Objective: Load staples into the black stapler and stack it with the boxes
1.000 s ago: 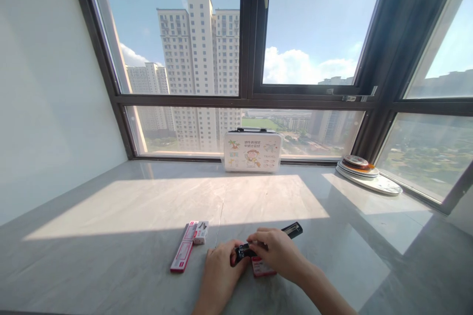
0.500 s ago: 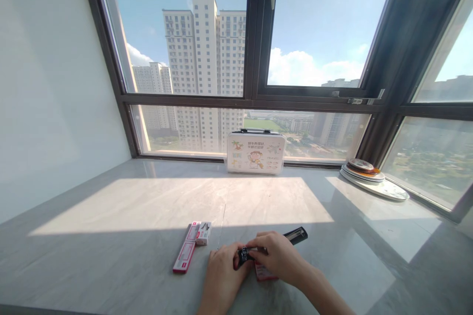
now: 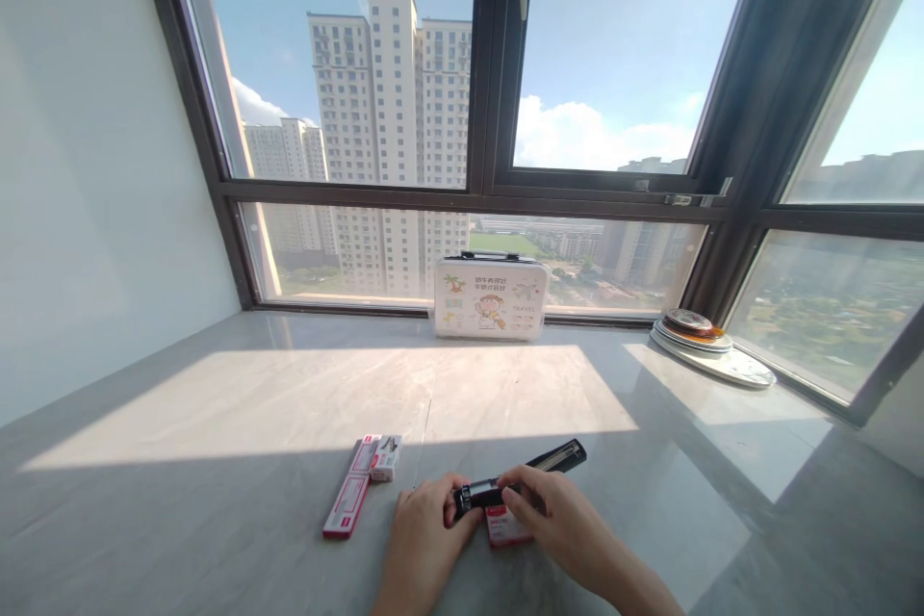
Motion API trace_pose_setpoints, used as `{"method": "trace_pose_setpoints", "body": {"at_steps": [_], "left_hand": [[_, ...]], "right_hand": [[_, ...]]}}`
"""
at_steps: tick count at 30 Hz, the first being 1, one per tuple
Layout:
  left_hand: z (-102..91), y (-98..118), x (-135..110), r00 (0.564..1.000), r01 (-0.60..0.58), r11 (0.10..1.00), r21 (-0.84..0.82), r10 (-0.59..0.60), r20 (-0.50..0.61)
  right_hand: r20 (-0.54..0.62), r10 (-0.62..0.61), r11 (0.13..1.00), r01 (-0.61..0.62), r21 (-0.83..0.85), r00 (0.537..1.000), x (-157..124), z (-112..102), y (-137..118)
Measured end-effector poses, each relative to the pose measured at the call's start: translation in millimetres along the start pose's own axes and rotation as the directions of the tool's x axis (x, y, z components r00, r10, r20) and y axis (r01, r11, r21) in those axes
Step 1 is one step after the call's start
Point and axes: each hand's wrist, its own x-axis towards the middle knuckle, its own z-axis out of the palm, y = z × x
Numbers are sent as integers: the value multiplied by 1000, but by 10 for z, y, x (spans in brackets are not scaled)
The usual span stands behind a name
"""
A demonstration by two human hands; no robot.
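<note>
A black stapler [image 3: 477, 495], swung wide open, lies slanted across both hands, with its long arm [image 3: 559, 456] reaching up to the right. My left hand [image 3: 425, 531] is closed around its lower left end. The bent fingers of my right hand [image 3: 555, 515] close on the stapler's middle, covering part of it; the fingertips are partly hidden. Beneath the stapler, a red and white box [image 3: 505, 529] shows between the hands. To the left lie a long pink and white pack [image 3: 348, 500] and a small white box [image 3: 387, 458] with a dark picture on it.
A white cartoon-printed case [image 3: 491, 298] with a black handle stands against the window [image 3: 346, 197]. Several stacked plates [image 3: 711, 356] rest in the right corner. A pale wall [image 3: 93, 212] bounds the marble-look sill [image 3: 238, 500] on the left, and sunlight falls across it.
My right hand has slid a little right along the stapler, uncovering more of its middle and of the box below. My left hand keeps its hold. The whole view has shifted slightly.
</note>
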Motion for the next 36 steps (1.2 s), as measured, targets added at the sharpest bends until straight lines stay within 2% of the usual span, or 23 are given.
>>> {"method": "trace_pose_setpoints", "body": {"at_steps": [5,8,10,12,14,16,17,18,20,22,24,28,32,36], "left_hand": [[-9,16,16,1000,11,1000,21,-11,23],[-9,18,19,999,24,999,30,-25,34],[-5,13,16,999,21,999,29,-22,25],[0,6,13,1000,19,1000,17,-19,13],[4,0,12,1000,23,1000,6,-23,11],[8,-5,13,1000,23,1000,1,-23,17],[9,-7,13,1000,21,1000,0,-21,20],[10,-10,13,1000,19,1000,-2,-19,22],[12,-18,9,1000,15,1000,-11,-15,18],[11,-26,2,1000,12,1000,-24,-12,13],[7,-31,-7,1000,9,999,-31,-9,9],[-3,-26,-21,1000,1,1000,-24,-1,8],[-5,-24,-17,1000,4,1000,-17,-4,14],[-7,-33,-12,1000,7,1000,-8,-7,15]], "right_hand": [[4,15,1000,-15,-25,1000,15,19,-49],[22,-1,999,0,37,1000,47,34,-150],[17,14,993,-16,121,1000,29,11,-123],[21,45,971,-49,235,999,-35,-40,50],[74,110,929,-129,348,991,-132,-113,361],[196,256,865,-315,392,947,-221,-200,722],[217,323,833,-385,397,921,-245,-247,881],[206,360,801,-414,433,910,-249,-294,1006],[132,341,758,-355,548,931,-183,-382,1112],[72,249,748,-239,619,966,-42,-443,1027],[14,145,770,-122,626,989,120,-465,820],[-128,-18,825,87,558,992,302,-399,428],[-174,-20,898,94,430,985,308,-261,264],[-179,-52,974,90,210,982,352,-145,106]]}}
